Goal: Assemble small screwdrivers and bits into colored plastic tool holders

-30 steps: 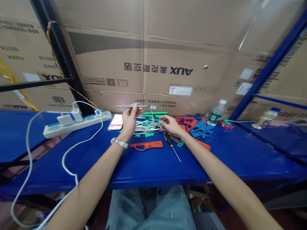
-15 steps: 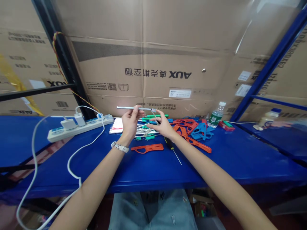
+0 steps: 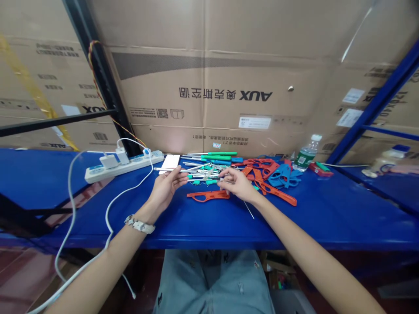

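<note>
A thin metal tube (image 3: 163,169) is pinched between the thumb and fingers of my left hand (image 3: 166,186), pointing left. My right hand (image 3: 239,185) is closed, its fingertips curled together over the pile's front edge. Whatever lies in those fingertips is too small or hidden to name. Beneath the hands spreads a pile of thin metal rods and small green-ended parts (image 3: 204,171). An orange plastic handle shell (image 3: 208,196) with a finger loop lies in front of the pile. From under my right hand sticks out a screwdriver shaft (image 3: 249,210); its handle is hidden.
Behind the pile lie green-handled screwdrivers (image 3: 222,153). More orange shells (image 3: 278,192) and blue shells (image 3: 285,175) are heaped at the right, near a water bottle (image 3: 306,152). A power strip (image 3: 134,165) with a white cable stands left. Cardboard boxes (image 3: 229,52) wall the back.
Both hands have come down from above the pile and moved apart. The tube in my left hand is lower and farther left. My right hand now covers the screwdriver's handle.
</note>
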`<state>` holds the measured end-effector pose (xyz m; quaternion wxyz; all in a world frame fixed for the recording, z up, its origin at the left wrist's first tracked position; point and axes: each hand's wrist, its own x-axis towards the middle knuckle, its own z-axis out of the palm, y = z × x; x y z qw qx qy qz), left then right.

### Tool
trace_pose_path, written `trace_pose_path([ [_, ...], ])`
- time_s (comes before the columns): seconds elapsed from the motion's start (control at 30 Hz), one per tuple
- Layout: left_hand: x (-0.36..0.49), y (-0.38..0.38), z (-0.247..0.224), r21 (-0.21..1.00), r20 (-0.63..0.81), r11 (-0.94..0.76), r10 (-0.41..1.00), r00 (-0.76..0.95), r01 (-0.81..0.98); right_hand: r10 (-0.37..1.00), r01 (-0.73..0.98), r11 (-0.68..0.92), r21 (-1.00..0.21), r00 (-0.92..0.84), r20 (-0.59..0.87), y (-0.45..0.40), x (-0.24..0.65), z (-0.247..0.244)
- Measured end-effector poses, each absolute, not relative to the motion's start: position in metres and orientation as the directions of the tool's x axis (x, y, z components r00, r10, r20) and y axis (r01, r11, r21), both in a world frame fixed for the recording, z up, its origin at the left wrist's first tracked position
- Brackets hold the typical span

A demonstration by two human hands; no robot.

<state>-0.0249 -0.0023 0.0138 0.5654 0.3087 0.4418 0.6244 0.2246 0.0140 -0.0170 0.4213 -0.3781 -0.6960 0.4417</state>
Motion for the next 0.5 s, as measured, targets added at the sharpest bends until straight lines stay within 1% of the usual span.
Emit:
trace_pose_path([
  [0.13, -0.033, -0.002, 0.005, 0.897, -0.168, 0.088, 0.974, -0.150, -0.432, 0.905, 0.216, 0.303, -0.928, -0.372, 0.208, 0.012, 0.221, -0.021],
  [0.3, -0.040, -0.005, -0.002, 0.886, -0.174, 0.124, 0.982, -0.073, -0.447, 0.902, 0.255, 0.346, -0.903, -0.357, 0.244, 0.009, 0.218, -0.023],
  [0.4, -0.043, -0.008, -0.007, 0.894, -0.147, 0.114, 0.988, -0.041, -0.433, 0.887, 0.295, 0.406, -0.865, -0.356, 0.295, 0.008, 0.219, -0.024],
  [0.5, -0.045, -0.006, -0.012, 0.907, -0.124, 0.107, 0.992, -0.016, -0.407, 0.858, 0.363, 0.492, -0.791, -0.353, 0.372, 0.008, 0.220, -0.026],
])
